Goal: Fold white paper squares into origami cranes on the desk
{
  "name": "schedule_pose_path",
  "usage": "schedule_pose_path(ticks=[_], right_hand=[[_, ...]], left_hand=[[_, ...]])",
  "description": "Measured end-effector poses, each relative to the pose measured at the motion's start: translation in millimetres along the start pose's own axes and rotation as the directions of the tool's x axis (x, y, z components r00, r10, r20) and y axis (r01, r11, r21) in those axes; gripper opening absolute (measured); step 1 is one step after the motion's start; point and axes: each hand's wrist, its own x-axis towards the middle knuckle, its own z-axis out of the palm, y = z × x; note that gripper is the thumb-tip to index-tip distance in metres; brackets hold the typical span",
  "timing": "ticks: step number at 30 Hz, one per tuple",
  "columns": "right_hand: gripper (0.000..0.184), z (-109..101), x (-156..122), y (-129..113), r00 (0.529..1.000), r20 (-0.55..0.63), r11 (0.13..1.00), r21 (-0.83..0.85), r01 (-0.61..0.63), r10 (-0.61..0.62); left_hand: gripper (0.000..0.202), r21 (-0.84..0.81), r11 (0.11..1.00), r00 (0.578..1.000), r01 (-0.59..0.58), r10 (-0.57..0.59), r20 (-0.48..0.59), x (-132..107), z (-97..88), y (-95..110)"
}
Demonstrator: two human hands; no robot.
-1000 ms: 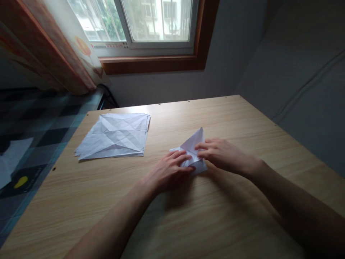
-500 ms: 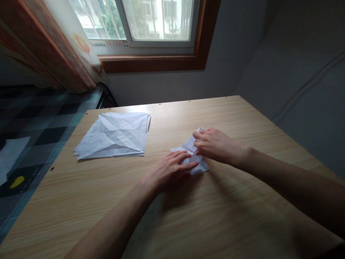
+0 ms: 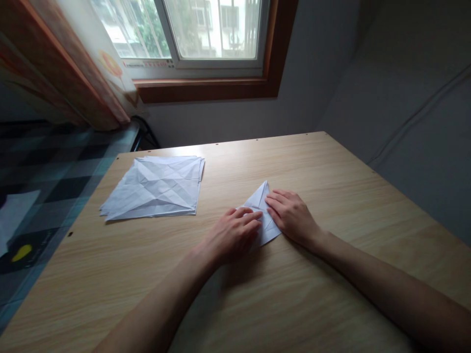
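The person's right hand (image 3: 290, 213) lies along the right edge of the folded paper (image 3: 268, 223), its fingers straight and close together. The left hand (image 3: 237, 230) rests over the paper's left side, fingers bent and slightly apart; its thumb is hidden, so whether it pinches anything cannot be told. The paper lies between them on the wooden table (image 3: 349, 196), its point aimed away from the person. To crease it well, the left hand should pin the layers lightly while the right presses evenly along the fold, keeping edges aligned and the point sharp.

Counted outward: two hands, one folded paper, one table, one stack of creased sheets (image 3: 165, 186) whose number cannot be told, one checked cloth (image 3: 66, 152) and one window (image 3: 217, 29).
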Motion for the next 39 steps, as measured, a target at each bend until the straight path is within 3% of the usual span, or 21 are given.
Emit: schedule_pose_path(ticks=[9, 12, 15, 19, 23, 26, 31, 35, 39], right_hand=[[0.056, 8, 22, 17, 0.959, 0.280, 0.999, 0.007, -0.052, 0.048], [0.055, 11, 24, 23, 0.967, 0.251, 0.998, 0.049, -0.049, 0.035], [0.048, 12, 19, 26, 0.992, 0.123, 0.990, 0.133, -0.040, 0.023], [0.057, 12, 18, 25, 1.000, -0.013, 0.991, 0.134, 0.002, -0.001], [0.053, 13, 26, 19, 0.980, 0.158, 0.991, 0.076, 0.109, -0.120], [0.056, 15, 28, 16, 0.960, 0.262, 0.995, 0.053, 0.084, -0.095], [0.069, 18, 30, 24, 0.957, 0.288, 1.000, 0.001, 0.024, -0.023], [0.074, 21, 39, 34, 0.953, 0.301, 1.000, -0.014, -0.028, 0.031], [0.068, 22, 42, 40, 0.972, 0.191, 0.988, 0.045, -0.149, 0.138]], left_hand=[[0.020, -0.026, 1.000, 1.000, -0.008, 0.008, 0.026, -1, 1.2, -2], [0.022, -0.033, 0.999, 0.999, -0.002, 0.003, 0.047, -3, 2.7, -5], [0.024, -0.035, 0.999, 0.998, 0.020, -0.018, 0.058, -5, 2.5, -6], [0.027, -0.028, 0.999, 0.998, 0.029, -0.027, 0.058, -4, 2.2, -5], [0.030, -0.024, 1.000, 0.998, 0.016, -0.015, 0.068, -4, 4.0, -5], [0.030, -0.034, 0.999, 0.997, 0.020, -0.017, 0.070, -4, 4.2, -6], [0.033, -0.055, 0.998, 0.997, 0.035, -0.031, 0.065, -6, 3.6, -5], [0.048, -0.093, 0.993, 0.997, 0.073, -0.069, 0.039, -6, 4.3, -5], [0.060, -0.083, 0.984, 0.987, 0.160, -0.160, 0.013, -6, 4.2, -5]])
